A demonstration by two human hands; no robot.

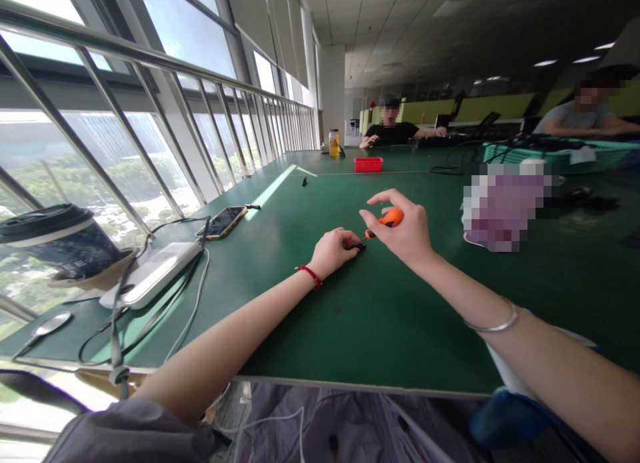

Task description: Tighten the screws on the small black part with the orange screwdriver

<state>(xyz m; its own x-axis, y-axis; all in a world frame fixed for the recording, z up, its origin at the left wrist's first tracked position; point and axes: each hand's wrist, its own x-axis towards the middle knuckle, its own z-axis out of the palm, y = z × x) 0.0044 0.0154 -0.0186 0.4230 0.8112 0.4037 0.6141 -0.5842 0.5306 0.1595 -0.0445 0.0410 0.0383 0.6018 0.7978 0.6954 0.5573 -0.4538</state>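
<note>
My left hand (334, 251) rests on the green table and pinches a small black part (359, 246), most of it hidden by the fingers. My right hand (407, 230) holds a screwdriver (391, 218) with an orange and black handle. Its thumb and index finger are spread apart, while the handle lies against the palm and the other fingers. The screwdriver's thin shaft slants down to the left, with its tip at the black part. Whether the tip sits in a screw is too small to tell.
A red tray (368, 164) and a small black piece (305, 181) lie farther back. To the left are a phone (223, 222), a white power strip (157, 274), cables and a lidded cup (75, 243). A teal basket (560, 158) stands right; two people sit beyond.
</note>
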